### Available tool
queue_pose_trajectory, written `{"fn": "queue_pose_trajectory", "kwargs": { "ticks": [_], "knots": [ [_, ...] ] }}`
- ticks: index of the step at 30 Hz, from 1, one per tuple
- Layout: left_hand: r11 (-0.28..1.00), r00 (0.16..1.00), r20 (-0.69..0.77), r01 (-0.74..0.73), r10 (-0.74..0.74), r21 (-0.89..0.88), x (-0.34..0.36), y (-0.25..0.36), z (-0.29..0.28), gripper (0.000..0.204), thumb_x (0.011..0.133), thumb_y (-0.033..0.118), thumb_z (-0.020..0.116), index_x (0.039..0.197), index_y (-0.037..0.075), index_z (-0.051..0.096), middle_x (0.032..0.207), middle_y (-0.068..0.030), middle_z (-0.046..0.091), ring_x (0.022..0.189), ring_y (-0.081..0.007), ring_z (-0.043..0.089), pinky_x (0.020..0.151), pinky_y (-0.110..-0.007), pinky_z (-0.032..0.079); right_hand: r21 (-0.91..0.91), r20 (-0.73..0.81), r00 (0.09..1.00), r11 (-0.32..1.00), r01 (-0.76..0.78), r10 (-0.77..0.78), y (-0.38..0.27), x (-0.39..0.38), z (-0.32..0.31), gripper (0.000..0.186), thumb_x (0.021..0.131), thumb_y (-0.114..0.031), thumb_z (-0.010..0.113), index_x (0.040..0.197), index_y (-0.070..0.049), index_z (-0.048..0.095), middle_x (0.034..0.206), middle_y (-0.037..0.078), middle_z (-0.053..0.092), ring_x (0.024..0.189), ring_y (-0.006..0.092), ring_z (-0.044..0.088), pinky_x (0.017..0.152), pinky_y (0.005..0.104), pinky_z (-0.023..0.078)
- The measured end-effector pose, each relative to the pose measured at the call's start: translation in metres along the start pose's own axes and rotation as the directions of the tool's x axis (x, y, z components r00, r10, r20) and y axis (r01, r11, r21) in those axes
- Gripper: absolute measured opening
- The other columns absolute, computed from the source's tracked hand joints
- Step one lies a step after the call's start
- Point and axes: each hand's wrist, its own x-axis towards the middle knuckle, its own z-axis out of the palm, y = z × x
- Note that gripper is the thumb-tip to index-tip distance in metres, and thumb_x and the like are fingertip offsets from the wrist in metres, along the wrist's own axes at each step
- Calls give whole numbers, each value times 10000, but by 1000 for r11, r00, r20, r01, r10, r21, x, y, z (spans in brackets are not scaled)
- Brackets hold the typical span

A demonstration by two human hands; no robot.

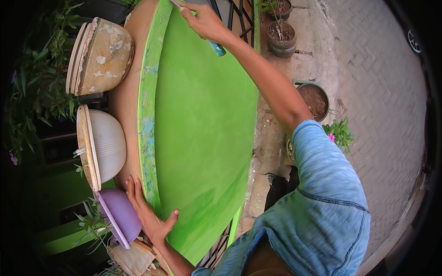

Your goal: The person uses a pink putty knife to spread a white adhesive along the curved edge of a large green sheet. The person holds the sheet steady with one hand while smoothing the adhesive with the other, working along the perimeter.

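Right hand (202,20) grips brush (216,47), painting green wall (207,124); left hand (149,214) spread flat on ledge (147,115); next stroke needs steady reach.

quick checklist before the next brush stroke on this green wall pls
1. Right hand grips the brush handle: ok.
2. Bristles loaded with paint: cannot tell, the brush head is cut off at the top edge.
3. Left hand braced on the wall ledge: ok.
4. Left hand apart from the purple pot: not ok, it is right against it.
5. Green wall face evenly covered: ok.
6. Ledge edge finished: not ok, patchy with old paint showing.
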Motion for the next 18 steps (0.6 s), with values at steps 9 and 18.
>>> {"fn": "queue_pose_trajectory", "kwargs": {
  "ticks": [9, 18],
  "knots": [
    [1000, 1000, -3, -2, 2, -6, 0, 0, 2, 1165, 712, 677, 724, 1589, 34, 306, 1634, -278, 260, 1521, -491, 235, 1216, -629, 207, 23, -50, 992, 993, 114, -113, 28, 39, -3, 479, 1071, -334, 504, 1369, 27, 607, 1253, 261, 694, 1192, 329, 672, 1003, 397, 505],
    [1000, 1000, 1, -1, 1, 15, 0, 3, 2, 1154, 722, 677, 714, 1584, 24, 311, 1629, -278, 276, 1519, -485, 245, 1221, -633, 193, 82, 12, 999, 995, 48, -49, 10, 20, -9, 478, 1064, -319, 507, 1393, 19, 588, 1313, 268, 661, 1244, 378, 643, 1041, 394, 484]
  ]
}}
